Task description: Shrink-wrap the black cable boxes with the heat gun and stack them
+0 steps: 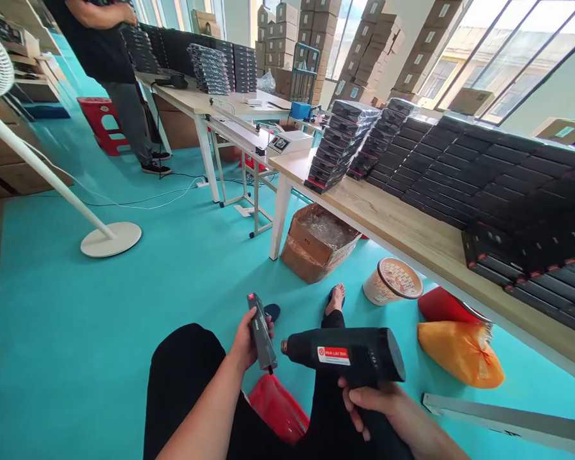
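Note:
My left hand point(245, 342) is closed around a slim black box point(261, 335) with a red end, held on edge above my lap. A black heat gun point(345, 354) with a red and white label is in my right hand point(376, 406), fingers wrapped about its handle. The metal nozzle point(284, 345) points left at the box, a short gap away. Between my legs shows a red stool seat point(278, 409).
Stacks of black boxes point(441, 166) line the wooden table point(388, 214) on my right. Beneath it are a carton of clear film point(316, 243), a wastebasket point(390, 281) and an orange bag point(460, 351). A white fan stand point(110, 239) and a standing person point(110, 70) are left.

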Demonstrator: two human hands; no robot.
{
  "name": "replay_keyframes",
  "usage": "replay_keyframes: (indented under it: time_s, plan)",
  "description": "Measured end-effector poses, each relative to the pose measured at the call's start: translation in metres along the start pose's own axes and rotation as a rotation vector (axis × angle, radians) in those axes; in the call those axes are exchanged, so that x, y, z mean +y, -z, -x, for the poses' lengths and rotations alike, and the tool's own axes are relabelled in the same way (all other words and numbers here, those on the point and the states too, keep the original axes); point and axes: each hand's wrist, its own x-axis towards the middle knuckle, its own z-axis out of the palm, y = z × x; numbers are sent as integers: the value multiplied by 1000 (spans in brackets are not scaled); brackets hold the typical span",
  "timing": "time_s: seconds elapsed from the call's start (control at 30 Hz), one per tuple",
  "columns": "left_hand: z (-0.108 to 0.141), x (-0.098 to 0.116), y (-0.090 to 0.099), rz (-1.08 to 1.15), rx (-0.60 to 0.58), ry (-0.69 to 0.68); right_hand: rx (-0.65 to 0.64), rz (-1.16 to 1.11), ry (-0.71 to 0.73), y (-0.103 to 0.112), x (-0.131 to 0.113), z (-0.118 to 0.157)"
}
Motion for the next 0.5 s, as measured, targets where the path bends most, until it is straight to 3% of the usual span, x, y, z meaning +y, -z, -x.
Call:
replay_keyframes:
  time_s: [0.17,0.33,0.5]
  plan:
    - [9,10,-10,134,-173,-17,-21,-216,16,6,16,1]
    - [6,5,-5,-11,-178,90,83,-353,33,3,15,-18]
    - [8,-1,-3,-118,-153,209,103,-440,11,2,2,-45]
